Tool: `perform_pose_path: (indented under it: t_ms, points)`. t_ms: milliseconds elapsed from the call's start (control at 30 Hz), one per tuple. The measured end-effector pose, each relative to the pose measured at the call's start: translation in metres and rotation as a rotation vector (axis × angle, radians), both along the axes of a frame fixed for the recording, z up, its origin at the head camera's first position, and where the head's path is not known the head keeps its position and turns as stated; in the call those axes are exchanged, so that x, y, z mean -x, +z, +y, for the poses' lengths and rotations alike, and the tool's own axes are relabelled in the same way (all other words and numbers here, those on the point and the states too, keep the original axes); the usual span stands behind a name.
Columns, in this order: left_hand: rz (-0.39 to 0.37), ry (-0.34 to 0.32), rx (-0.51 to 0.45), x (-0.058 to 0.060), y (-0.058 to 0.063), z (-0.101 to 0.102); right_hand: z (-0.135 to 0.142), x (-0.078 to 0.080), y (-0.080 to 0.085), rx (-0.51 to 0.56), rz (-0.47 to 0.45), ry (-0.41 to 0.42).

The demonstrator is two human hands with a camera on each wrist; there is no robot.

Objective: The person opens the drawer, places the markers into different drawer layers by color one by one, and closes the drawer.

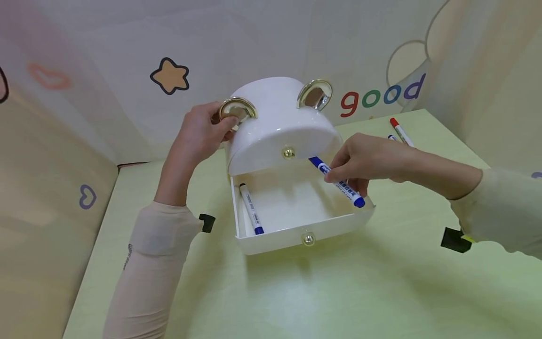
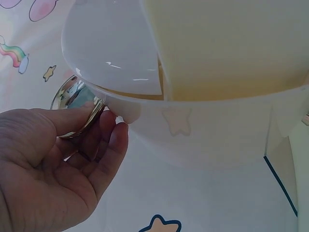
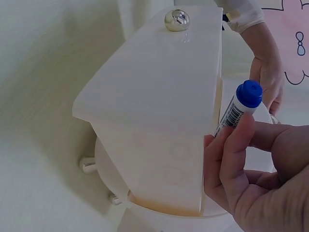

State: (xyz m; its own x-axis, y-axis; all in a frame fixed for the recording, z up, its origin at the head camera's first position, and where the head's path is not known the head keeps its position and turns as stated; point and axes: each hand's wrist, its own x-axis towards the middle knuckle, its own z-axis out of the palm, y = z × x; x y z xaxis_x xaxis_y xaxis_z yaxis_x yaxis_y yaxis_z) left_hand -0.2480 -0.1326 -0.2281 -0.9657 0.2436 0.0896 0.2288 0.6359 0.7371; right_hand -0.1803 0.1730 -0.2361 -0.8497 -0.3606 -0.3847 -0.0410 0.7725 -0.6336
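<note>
A white storage box (image 1: 271, 103) with two gold ears and a pulled-out lower drawer (image 1: 275, 242) stands on the table. My left hand (image 1: 205, 132) pinches its left gold ear (image 1: 238, 109) between thumb and fingers, seen close up in the left wrist view. Between the thumb and fingers of my right hand (image 1: 360, 160) is a blue-capped marker (image 1: 340, 183), held slanting over the drawer's right side. In the right wrist view, the marker's blue end (image 3: 250, 94) points up beside the drawer wall. Another marker (image 1: 251, 209) lies along the drawer's left side.
Behind my right forearm, a red-capped marker (image 1: 401, 132) and a blue-tipped one (image 1: 392, 138) lie on the green table (image 1: 296, 301). The drawer's gold knob (image 1: 308, 239) faces me. A printed curtain (image 1: 262, 42) hangs close behind the box.
</note>
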Motion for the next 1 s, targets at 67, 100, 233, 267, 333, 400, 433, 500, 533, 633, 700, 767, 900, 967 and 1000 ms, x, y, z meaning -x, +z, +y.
perform_pose_path:
  t_ms: [67,100,233,267,333,400,433,500,533,633,700,767,900,967,1000]
  points:
    - [0.000,0.000,0.000,0.000,0.000,0.000,-0.001,0.001,-0.002,0.003,0.008,-0.010]
    - [-0.001,-0.001,0.000,0.000,-0.001,0.000,-0.002,0.001,-0.003,0.006,0.012,-0.014]
    - [0.002,-0.003,-0.003,0.000,-0.001,0.001,-0.004,0.000,-0.004,0.025,0.027,-0.038]
    - [0.003,-0.004,-0.004,0.000,-0.002,0.001,-0.004,0.000,-0.004,0.031,0.030,-0.047]
    - [0.005,-0.006,-0.007,0.000,-0.002,0.001,-0.004,-0.001,-0.003,0.043,0.032,-0.064]
    - [0.005,-0.007,-0.008,0.000,-0.002,0.001,-0.004,-0.001,-0.002,0.048,0.034,-0.084]
    - [0.003,-0.006,-0.009,0.000,-0.002,0.001,-0.003,-0.002,-0.002,0.048,0.035,-0.091]
    - [-0.002,-0.003,-0.010,0.000,-0.001,0.001,-0.002,-0.002,-0.001,0.042,0.041,-0.098]
    - [-0.005,-0.002,-0.010,0.000,-0.001,0.000,-0.001,-0.003,0.000,0.040,0.041,-0.100]
    - [-0.008,0.002,-0.009,0.000,-0.001,0.000,0.003,-0.004,0.001,0.040,0.049,-0.101]
    - [-0.004,0.002,-0.003,0.000,-0.002,0.000,0.007,-0.005,0.003,0.021,0.062,-0.107]
    - [-0.002,0.004,0.002,0.000,-0.002,0.000,0.012,-0.006,0.005,0.006,0.080,-0.117]
    - [-0.005,0.008,0.003,0.000,-0.001,0.000,0.024,-0.007,0.007,-0.007,0.116,-0.146]
    - [-0.010,0.010,0.000,-0.001,-0.001,0.001,0.030,-0.007,0.007,0.017,0.130,-0.162]
    - [-0.010,0.010,-0.002,-0.001,-0.001,0.001,0.034,-0.006,0.007,0.026,0.134,-0.170]
